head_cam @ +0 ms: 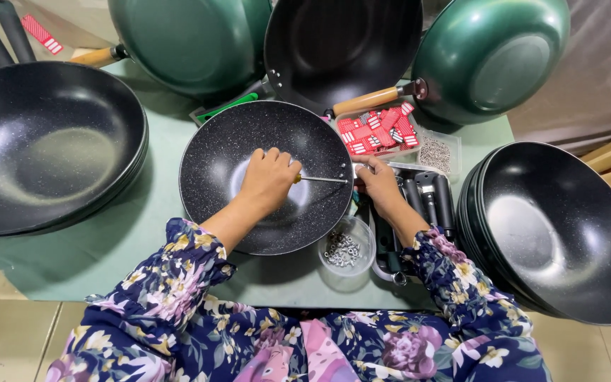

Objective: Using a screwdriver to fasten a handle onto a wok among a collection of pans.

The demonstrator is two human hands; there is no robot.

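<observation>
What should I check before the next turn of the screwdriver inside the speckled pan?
1. Left hand closed around the screwdriver handle: ok.
2. Screwdriver tip reaches the inner wall of the speckled pan, at its right side: ok.
3. Tip seated in a screw head: cannot tell, too small to see.
4. Right hand at the pan's outer rim, opposite the tip: ok; what its fingers pinch is hidden.
5. Pan resting flat on the green table: ok.
6. Clear cup of small metal fasteners just beside the pan's near rim, within reach: ok.
</observation>
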